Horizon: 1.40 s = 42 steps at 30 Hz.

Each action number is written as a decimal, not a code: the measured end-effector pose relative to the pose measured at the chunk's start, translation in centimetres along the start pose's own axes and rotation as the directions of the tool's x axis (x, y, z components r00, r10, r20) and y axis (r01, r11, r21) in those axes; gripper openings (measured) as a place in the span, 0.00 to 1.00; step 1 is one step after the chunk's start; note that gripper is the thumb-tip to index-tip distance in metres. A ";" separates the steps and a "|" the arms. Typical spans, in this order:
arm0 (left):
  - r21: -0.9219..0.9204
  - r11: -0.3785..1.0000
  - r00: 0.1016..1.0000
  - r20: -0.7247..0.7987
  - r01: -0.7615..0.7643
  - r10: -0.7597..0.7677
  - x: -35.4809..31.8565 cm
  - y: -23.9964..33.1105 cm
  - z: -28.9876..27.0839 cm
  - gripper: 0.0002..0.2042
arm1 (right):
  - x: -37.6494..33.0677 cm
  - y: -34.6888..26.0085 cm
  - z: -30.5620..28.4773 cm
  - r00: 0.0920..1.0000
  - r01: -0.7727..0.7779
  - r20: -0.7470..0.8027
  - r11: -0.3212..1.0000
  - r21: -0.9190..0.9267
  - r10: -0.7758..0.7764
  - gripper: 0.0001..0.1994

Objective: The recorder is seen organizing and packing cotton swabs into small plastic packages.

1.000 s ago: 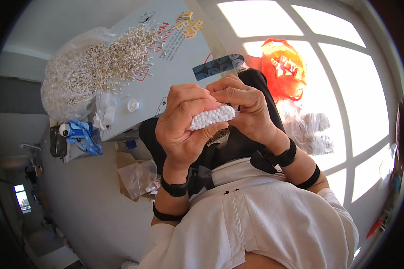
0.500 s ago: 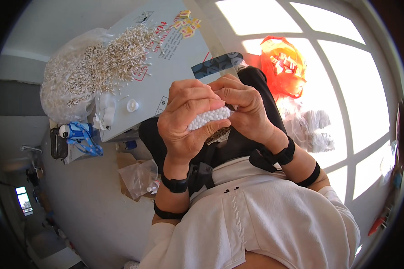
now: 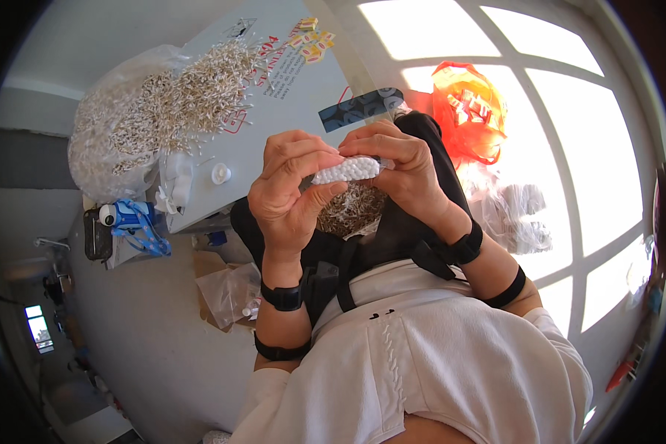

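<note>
Moved: both hands stay up close together, almost the same as before.
Left hand [image 3: 288,196]: fingers pinch the white bundle [image 3: 345,169].
Right hand [image 3: 399,166]: holds its other end.
Bundle: between both hands, above the lap.
Far left: pile of sticks [image 3: 163,103].

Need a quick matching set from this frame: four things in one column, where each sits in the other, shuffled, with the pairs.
Things:
1. white bundle of cotton swabs
2. orange plastic bag
3. loose heap of pale swab sticks
4. blue-and-white bottle

Places:
A. upper left, spilling over the grey board
B. between left hand and right hand
C. on the sunlit floor, upper right
D. far left, below the heap

Pairs: 1-B, 2-C, 3-A, 4-D
</note>
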State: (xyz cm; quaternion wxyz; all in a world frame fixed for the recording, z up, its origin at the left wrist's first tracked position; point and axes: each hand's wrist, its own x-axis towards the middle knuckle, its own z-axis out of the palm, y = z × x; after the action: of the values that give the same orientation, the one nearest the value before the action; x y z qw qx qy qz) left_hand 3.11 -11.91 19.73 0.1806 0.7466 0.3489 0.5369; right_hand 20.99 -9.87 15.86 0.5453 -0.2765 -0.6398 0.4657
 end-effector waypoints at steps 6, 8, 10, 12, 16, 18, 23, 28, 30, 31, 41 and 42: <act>-0.019 0.998 0.998 -0.026 0.063 -0.064 -0.1 0.2 0.5 0.16 | 0.0 0.7 0.2 0.999 -0.035 -0.005 0.999 0.039 0.036 0.15; 0.002 0.995 0.994 -0.049 0.098 -0.098 -0.1 0.3 0.6 0.17 | 0.1 0.7 0.0 0.999 -0.032 -0.011 0.999 -0.021 0.031 0.15; -0.012 0.994 0.995 -0.007 0.104 -0.104 -0.2 0.0 0.6 0.18 | 0.2 1.0 0.1 1.000 -0.006 -0.012 0.999 -0.044 0.005 0.15; 0.037 0.995 0.996 0.020 0.091 -0.092 -0.1 -0.1 0.9 0.18 | 0.2 1.1 0.1 1.000 0.018 -0.014 0.998 -0.068 -0.019 0.16; 0.084 0.996 0.999 0.035 0.022 -0.025 -0.6 -0.6 1.2 0.18 | 0.5 0.7 0.2 0.982 0.166 -0.032 0.941 -0.295 -0.184 0.18; 0.100 0.995 0.999 0.036 0.013 -0.017 -0.5 -0.6 1.4 0.18 | 0.5 0.5 0.2 0.966 0.226 -0.034 0.900 -0.373 -0.257 0.19; 0.142 0.990 1.000 0.019 0.003 -0.006 -0.6 -0.6 1.4 0.18 | 0.6 0.6 0.0 0.912 0.331 -0.045 0.796 -0.507 -0.408 0.20; 0.094 0.990 0.994 -0.001 0.105 -0.105 -1.1 -1.5 1.1 0.17 | 0.7 0.7 -0.4 0.869 0.394 -0.001 0.694 -0.603 -0.495 0.20; 0.088 0.990 0.994 0.005 0.107 -0.108 -1.1 -1.9 1.2 0.17 | 0.6 1.0 -0.5 0.857 0.407 0.013 0.663 -0.628 -0.515 0.20; 0.082 0.991 0.994 0.008 0.106 -0.107 -1.1 -2.0 1.3 0.17 | 0.6 1.1 -0.6 0.855 0.405 0.015 0.650 -0.643 -0.519 0.20; -0.369 0.753 0.825 0.073 0.544 -0.560 -2.1 -3.4 2.1 0.15 | 0.2 2.3 -1.1 0.970 -0.241 0.033 0.970 -0.025 0.242 0.12; -0.367 0.753 0.824 0.076 0.547 -0.562 -2.1 -3.6 2.2 0.15 | 0.1 2.9 -1.0 0.969 -0.243 0.032 0.970 -0.022 0.243 0.12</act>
State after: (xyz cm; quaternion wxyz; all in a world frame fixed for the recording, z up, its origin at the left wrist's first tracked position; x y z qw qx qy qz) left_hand 3.57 -10.70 15.18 0.4628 0.5506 0.4492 0.5299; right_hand 21.52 -8.29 13.28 0.4706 -0.3496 -0.6145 0.5279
